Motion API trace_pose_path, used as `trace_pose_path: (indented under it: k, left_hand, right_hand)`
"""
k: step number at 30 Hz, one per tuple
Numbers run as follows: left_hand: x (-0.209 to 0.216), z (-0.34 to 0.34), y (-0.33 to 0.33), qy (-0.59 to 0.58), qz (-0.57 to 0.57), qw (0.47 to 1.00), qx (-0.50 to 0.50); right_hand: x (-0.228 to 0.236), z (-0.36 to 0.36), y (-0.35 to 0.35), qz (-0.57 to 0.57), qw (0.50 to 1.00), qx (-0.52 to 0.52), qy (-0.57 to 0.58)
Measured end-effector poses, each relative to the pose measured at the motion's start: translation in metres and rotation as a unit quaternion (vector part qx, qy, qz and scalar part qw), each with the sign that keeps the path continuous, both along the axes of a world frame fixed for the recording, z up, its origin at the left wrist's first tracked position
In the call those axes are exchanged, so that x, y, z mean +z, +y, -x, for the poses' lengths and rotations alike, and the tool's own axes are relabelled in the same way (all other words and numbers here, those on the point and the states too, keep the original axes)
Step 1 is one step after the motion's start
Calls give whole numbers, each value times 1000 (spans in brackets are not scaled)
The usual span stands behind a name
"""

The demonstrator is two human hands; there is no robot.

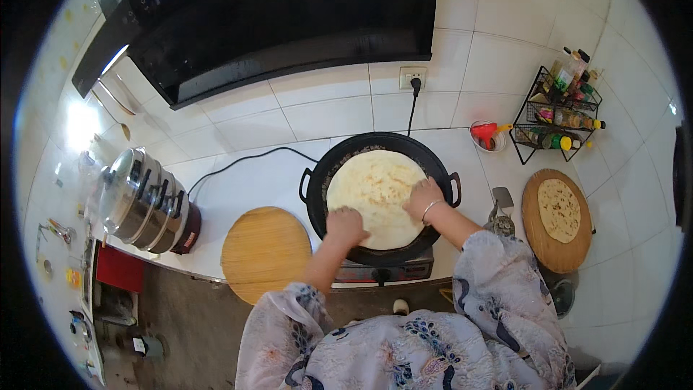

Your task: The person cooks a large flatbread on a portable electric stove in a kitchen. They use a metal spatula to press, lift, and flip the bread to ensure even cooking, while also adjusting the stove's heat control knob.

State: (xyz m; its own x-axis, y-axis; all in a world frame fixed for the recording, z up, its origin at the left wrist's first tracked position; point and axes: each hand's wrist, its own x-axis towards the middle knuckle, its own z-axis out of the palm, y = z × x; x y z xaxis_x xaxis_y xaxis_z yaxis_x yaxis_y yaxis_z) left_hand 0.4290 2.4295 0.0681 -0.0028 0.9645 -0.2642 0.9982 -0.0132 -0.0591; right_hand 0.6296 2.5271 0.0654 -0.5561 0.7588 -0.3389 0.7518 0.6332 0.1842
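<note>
Status of the work: a large round flatbread (375, 184) lay inside a black two-handled pan (437, 170), covering most of its floor. The pan stood on a tabletop stove (415, 269) at the front of the white counter.

Hand positions: the hands were apart. The left hand (347, 226) rested at the lower-left edge of the bread, palm down, with its fingertips over the dough. The right hand (424, 198), with a bracelet (432, 209) at the wrist, rested at the right edge, fingers bent. Whether either hand pinched the edge or only pressed on it could not be determined.

Completed, as judged: the bread was shaped into a wide sheet and seated in the pan. A smaller flatbread (559, 209) with brown spots lay on the wooden board (534, 206) to the right; by its colour, that piece appeared cooked.

Outstanding, as judged: the upper face of the large bread was pale, with only faint yellowish patches near the middle, so browning of that face appeared incomplete. The underside was hidden, and its condition could not be assessed. The bread had not yet left the pan. A spatula (503, 198) lay between the pan and the right-hand board, untouched by either hand. A round board (263, 253) sat left of the pan.
</note>
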Motion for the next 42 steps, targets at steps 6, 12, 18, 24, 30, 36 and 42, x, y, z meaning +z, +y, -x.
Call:
trace_pose_path:
  k: [6,12,18,24,30,36,42]
  left_hand:
    - [6,63,25,51,-347,936,38]
    - [15,14,-12,-7,-125,992,-33]
    - [19,-10,-1,-26,87,996,-6]
    - [6,51,27,27,-370,929,22]
    - [17,33,12,-29,-248,968,2]
    - [16,-17,-13,-9,-77,997,-16]
    - [4,-14,-6,11,1,1000,-20]
  right_hand:
    - [67,-2,-30,88,993,-36,76]
    - [30,-10,21,17,994,-10,112]
    - [-21,-8,17,-50,992,-49,106]
    - [77,-1,-66,166,985,-24,49]
    - [46,-10,-14,-7,978,-25,205]
    - [21,-6,22,-11,985,-41,166]
    - [-2,15,42,23,997,-40,66]
